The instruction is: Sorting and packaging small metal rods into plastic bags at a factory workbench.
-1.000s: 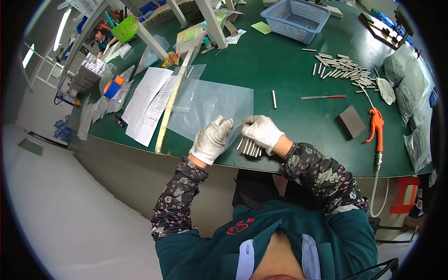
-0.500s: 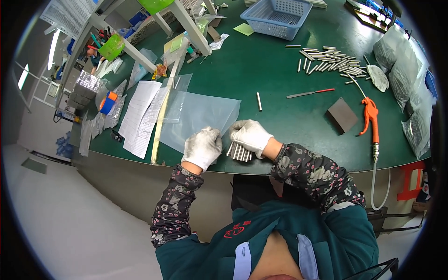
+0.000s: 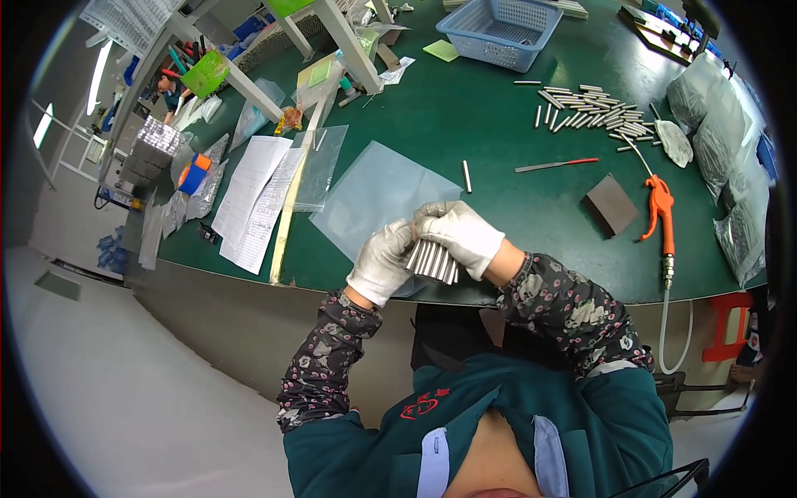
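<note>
My right hand [image 3: 462, 236], in a white glove, is wrapped round a bundle of short metal rods [image 3: 432, 262], whose ends point toward me. Against the bundle's left side is my gloved left hand [image 3: 382, 264], fingers closed on a clear plastic bag [image 3: 378, 195]. The bag lies on the table beyond and under both hands; the exact grip on it is hidden by the glove. A single metal rod [image 3: 466, 177] rests on the table just beyond my right hand.
A pile of metal rods [image 3: 594, 109] lies at the far right. Nearer are a red-handled file [image 3: 556, 165], a brown block [image 3: 610, 205] and an orange air gun [image 3: 660, 207] with its hose. A blue basket [image 3: 502, 37] stands at the back; paper sheets [image 3: 253, 203] lie left.
My left hand has moved right, up against the rod bundle. The plastic bag has turned and shifted right. My right hand has shifted slightly right, still holding the rods.
</note>
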Demonstrator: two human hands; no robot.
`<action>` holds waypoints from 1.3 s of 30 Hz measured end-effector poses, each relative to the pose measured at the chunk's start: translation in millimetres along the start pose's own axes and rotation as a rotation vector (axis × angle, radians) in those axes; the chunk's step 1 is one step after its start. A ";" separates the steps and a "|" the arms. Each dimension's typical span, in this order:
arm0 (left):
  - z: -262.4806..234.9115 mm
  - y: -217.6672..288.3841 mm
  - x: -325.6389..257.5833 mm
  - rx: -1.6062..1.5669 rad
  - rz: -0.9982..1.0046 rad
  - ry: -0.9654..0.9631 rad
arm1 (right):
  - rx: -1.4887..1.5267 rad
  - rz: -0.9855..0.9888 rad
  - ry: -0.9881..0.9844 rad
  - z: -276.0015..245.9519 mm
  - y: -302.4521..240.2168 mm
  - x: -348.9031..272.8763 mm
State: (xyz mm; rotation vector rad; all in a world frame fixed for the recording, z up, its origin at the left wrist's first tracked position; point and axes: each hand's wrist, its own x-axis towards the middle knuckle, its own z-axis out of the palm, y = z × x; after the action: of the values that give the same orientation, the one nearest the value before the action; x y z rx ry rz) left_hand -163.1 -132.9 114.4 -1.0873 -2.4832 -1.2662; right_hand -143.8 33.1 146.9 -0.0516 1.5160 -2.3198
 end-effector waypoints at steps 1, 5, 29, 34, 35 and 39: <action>-4.2 5.3 2.2 -0.048 -0.003 0.009 | -0.040 -0.029 -0.043 -9.2 6.5 5.3; -10.0 3.3 -1.0 -0.478 -0.297 0.060 | -0.391 -0.004 0.057 -34.7 19.5 15.9; 9.8 87.6 3.0 0.541 0.293 0.113 | -1.551 -0.227 0.200 -5.3 -10.0 19.8; 8.8 92.0 -1.2 -0.034 0.225 -0.019 | -1.757 -0.213 -0.045 -33.9 9.8 60.9; 6.4 96.3 0.3 -0.104 0.195 -0.051 | -1.742 -0.250 -0.026 -38.9 7.3 64.8; -30.5 92.6 5.5 -0.089 0.059 -0.006 | -1.564 -0.510 -0.164 -41.9 2.3 63.0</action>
State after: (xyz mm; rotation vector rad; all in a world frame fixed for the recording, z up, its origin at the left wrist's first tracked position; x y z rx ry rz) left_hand -111.2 -117.6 195.7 -1.1772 -2.4008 -1.3705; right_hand -211.4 48.8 116.6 -1.0360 2.9552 -0.7191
